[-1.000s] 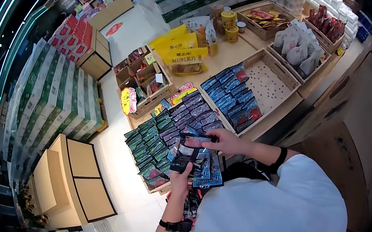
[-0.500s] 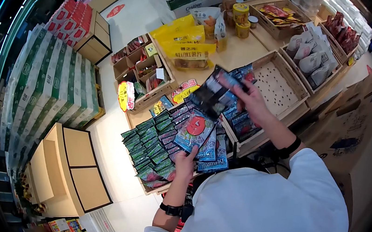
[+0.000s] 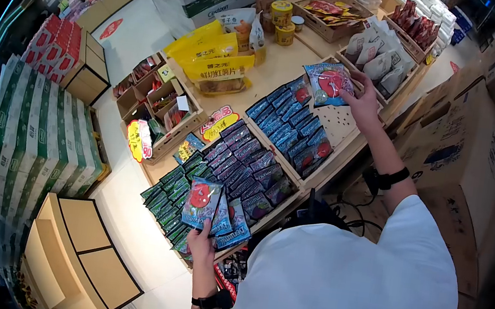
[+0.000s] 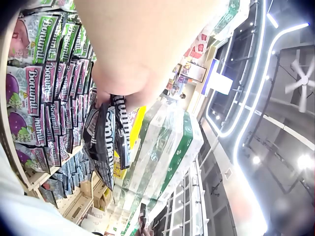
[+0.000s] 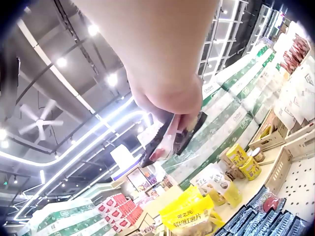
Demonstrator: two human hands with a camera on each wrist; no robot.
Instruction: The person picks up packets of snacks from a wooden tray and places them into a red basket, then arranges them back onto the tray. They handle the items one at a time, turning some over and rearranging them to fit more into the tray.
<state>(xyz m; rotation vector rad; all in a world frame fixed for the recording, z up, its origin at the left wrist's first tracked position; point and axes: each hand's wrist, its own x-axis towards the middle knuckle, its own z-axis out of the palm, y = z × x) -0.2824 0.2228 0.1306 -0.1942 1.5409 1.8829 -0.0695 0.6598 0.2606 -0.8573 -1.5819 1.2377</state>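
Blue snack pouch (image 3: 327, 82) pinched in right hand (image 3: 363, 104) over wooden crate (image 3: 358, 145), half-filled w/ blue packs; wrist views mostly blocked by skin. Left hand (image 3: 201, 245) grips fanned pouches (image 3: 210, 206) above purple/green packs tray (image 3: 281, 206).

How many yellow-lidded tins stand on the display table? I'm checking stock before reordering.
2 plain ones: one tin at the far edge, another tin just in front. A smaller jar stands beside them; others may be hidden.

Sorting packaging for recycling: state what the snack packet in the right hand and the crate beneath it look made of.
Snack packet in the right hand: looks like glossy printed plastic film, since it shines and bends thinly. Crate below: looks like pale unfinished wood with slatted sides, its perforated floor possibly board; the grain is too small to confirm.
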